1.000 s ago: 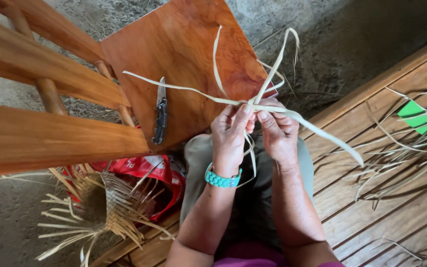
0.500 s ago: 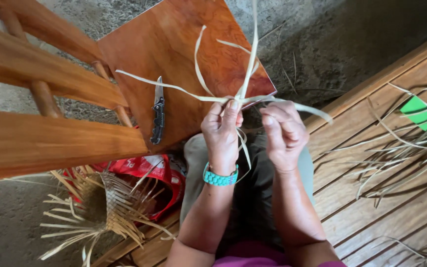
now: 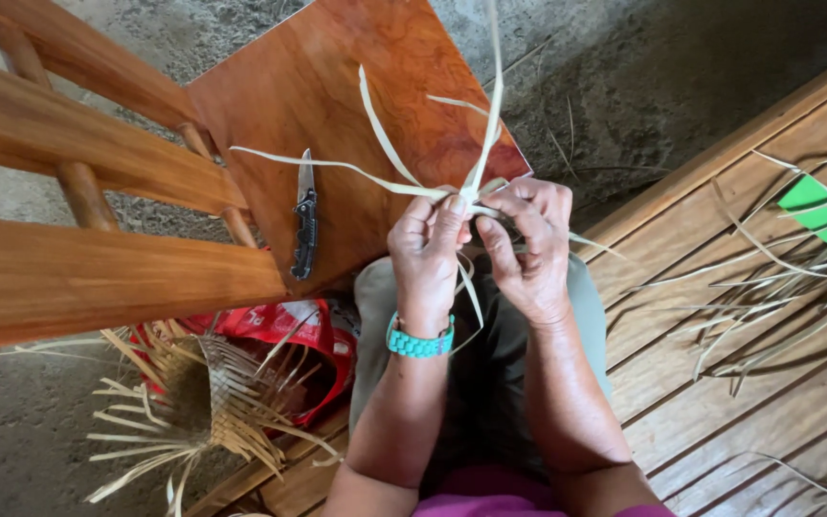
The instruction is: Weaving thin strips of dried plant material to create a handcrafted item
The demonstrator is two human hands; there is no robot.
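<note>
- The left hand [image 3: 428, 251] is pinching a bundle of pale leaf strips [image 3: 471, 182] between thumb and forefinger, closed tight on the point where the strips are crossing.
- The right hand [image 3: 528, 239] is meeting it from the other side, its fingers curling around the same crossing and gripping the strips there, the two hands touching at the fingertips.
- The strips are fanning out from the grip: one is rising straight up past the top edge, others are reaching left over the wood, and loose ends are hanging down between the wrists.
- A turquoise bracelet [image 3: 419, 342] is sitting on the left wrist.
- The hands are working above the person's lap, just in front of a reddish wooden chair seat [image 3: 337, 86].
- A folding knife [image 3: 305, 225] is lying open on that seat, to the left of the hands and apart from them.
- The chair's wooden rails [image 3: 98, 278] are crossing the left of the view, partly hiding the ground behind.
- A half-woven basket [image 3: 208, 402] with loose straw ends is lying at the lower left, against a red plastic bag [image 3: 289, 330].
- On the plank floor [image 3: 720, 383] to the right, more loose strips [image 3: 777, 297] are lying scattered, partly covering a small flat green rectangle [image 3: 815, 206].
</note>
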